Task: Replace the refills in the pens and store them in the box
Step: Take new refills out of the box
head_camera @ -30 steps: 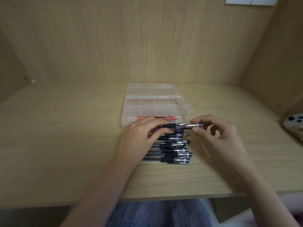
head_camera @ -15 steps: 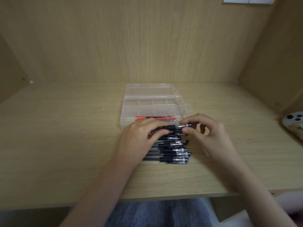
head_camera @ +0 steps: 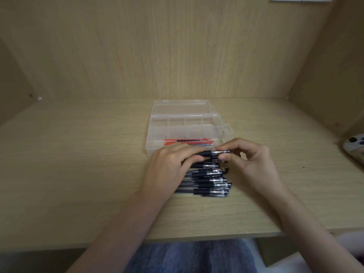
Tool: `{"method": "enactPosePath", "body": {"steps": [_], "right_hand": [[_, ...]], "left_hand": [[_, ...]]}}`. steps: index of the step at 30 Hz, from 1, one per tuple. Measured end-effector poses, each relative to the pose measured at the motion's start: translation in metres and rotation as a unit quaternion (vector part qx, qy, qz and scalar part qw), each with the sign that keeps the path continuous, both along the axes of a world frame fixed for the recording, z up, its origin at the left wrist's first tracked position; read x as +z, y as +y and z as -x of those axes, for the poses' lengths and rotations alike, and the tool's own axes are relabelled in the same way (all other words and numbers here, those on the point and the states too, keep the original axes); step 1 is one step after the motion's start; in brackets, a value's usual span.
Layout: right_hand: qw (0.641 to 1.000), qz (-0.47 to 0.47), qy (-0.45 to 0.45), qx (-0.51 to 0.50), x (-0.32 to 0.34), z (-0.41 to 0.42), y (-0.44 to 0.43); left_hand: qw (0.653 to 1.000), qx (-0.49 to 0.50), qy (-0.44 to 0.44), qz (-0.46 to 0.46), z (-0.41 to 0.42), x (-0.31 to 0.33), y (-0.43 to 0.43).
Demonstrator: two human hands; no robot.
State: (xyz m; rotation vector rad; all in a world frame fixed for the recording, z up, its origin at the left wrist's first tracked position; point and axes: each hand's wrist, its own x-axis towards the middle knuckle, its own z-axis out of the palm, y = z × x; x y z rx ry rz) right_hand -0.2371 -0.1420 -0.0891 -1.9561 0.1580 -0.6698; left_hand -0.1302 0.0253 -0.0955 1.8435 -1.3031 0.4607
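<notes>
While the wide left stretch of desk (head_camera: 69,164) lies bare out to its front edge, I see the left hand (head_camera: 169,170) clamped on the black grip of a pen (head_camera: 208,153) held level just above the pen pile (head_camera: 208,182). Behind it sits the clear box (head_camera: 187,123), lid open, red refills (head_camera: 189,141) in its near compartment. Right hand (head_camera: 250,160) pinches the pen's metal tip; right of it bare desk, then a phone (head_camera: 354,146) at the frame edge.
</notes>
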Motion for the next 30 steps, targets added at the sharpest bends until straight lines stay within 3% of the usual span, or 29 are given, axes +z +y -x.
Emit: {"method": "enactPosePath", "body": {"steps": [9,14,17,20,25,30], "right_hand": [[1.0,-0.006,-0.019,0.002,-0.001,0.002,0.002],[0.997,0.046,-0.051,-0.034,0.002,0.002,0.008],[0.991,0.031,-0.096,-0.089,0.001,0.003,0.006],[0.986,0.067,-0.097,-0.116,-0.002,0.005,0.003],[0.982,0.155,-0.074,-0.08,-0.009,0.0,0.004],[0.983,0.144,-0.078,-0.084,-0.01,0.001,0.001]], "left_hand": [[1.0,0.0,-0.025,0.002,0.0,0.001,-0.002],[0.999,0.038,0.014,0.007,0.003,0.007,-0.005],[0.997,0.069,0.027,-0.004,-0.001,0.016,-0.003],[0.991,0.094,0.091,-0.012,-0.015,0.034,-0.003],[0.985,0.089,0.117,-0.094,-0.06,0.049,-0.025],[0.971,0.096,0.13,-0.174,-0.094,0.037,-0.045]]}}
